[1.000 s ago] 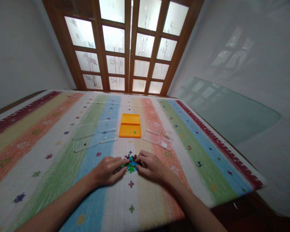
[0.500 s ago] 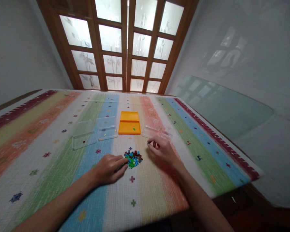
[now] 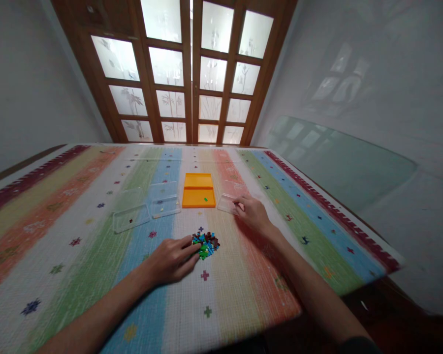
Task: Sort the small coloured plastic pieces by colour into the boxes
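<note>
A small heap of toy building bricks (image 3: 208,242), blue, green, dark brown and white, lies on the striped tablecloth. My left hand (image 3: 177,258) rests at its left side, fingers stretched out and their tips touching the bricks. Over the clear plastic box (image 3: 225,205) on the right, my right hand (image 3: 253,212) is closed in a pinch. Its fingertips are at the box's inside; a small brick seems to be between them, mostly hidden. Part of that box lies behind the hand.
An open orange case (image 3: 189,202) with one green brick (image 3: 205,199) in it stands beyond the heap. Left of it are two open clear boxes, the nearer one (image 3: 165,213) with pale pieces and the outer one (image 3: 122,228) with a dark brown piece.
My right hand has moved forward and slightly right, from beside the heap to over the right clear box. The left hand stays at the heap, and the view has shifted slightly.
</note>
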`<state>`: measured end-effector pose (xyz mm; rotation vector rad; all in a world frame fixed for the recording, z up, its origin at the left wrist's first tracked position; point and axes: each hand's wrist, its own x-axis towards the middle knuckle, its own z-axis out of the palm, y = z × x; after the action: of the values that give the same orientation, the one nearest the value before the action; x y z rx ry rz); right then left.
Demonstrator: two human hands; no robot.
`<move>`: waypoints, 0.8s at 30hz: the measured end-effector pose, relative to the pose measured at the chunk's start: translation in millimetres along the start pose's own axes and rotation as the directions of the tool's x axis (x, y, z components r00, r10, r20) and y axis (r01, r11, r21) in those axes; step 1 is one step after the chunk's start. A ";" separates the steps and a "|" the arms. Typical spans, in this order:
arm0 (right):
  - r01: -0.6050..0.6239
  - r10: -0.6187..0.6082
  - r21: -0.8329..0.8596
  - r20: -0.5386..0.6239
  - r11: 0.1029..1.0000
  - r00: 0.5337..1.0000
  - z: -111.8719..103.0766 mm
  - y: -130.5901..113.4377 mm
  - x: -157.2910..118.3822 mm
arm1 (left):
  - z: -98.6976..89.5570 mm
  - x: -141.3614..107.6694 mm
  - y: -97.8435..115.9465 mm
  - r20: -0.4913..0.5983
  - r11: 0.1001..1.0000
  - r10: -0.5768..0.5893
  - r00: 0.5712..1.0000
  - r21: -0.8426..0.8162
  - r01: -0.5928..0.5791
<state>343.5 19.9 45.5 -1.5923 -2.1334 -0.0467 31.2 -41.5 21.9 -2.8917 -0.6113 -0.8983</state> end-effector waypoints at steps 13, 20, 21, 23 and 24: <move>0.303 -0.433 0.578 0.097 0.758 0.896 -1.8 -66.6 -41.5 | -2.0 -2.1 4.3 0.016 0.999 0.022 1.000 -0.032 -0.021; 0.381 -0.522 0.478 0.205 0.791 0.828 9.0 -76.9 -52.4 | -3.1 -1.7 8.7 0.021 0.999 0.015 1.000 -0.038 -0.014; 0.390 -0.520 0.455 0.203 0.800 0.830 9.1 -76.4 -52.0 | -3.5 -1.5 8.5 0.014 0.999 0.008 1.000 -0.034 -0.007; 0.401 -0.509 0.412 0.195 0.818 0.838 7.5 -75.6 -51.1 | -4.2 -1.3 7.9 0.006 1.000 -0.004 1.000 -0.019 0.004; 0.401 -0.501 0.394 0.193 0.827 0.844 6.0 -75.4 -50.7 | -4.5 -1.1 7.7 0.002 1.000 -0.010 1.000 -0.010 0.010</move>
<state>283.4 -48.2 39.3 -0.9050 -2.5383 0.4053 31.0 -49.8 25.6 -2.9014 -0.6237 -0.9032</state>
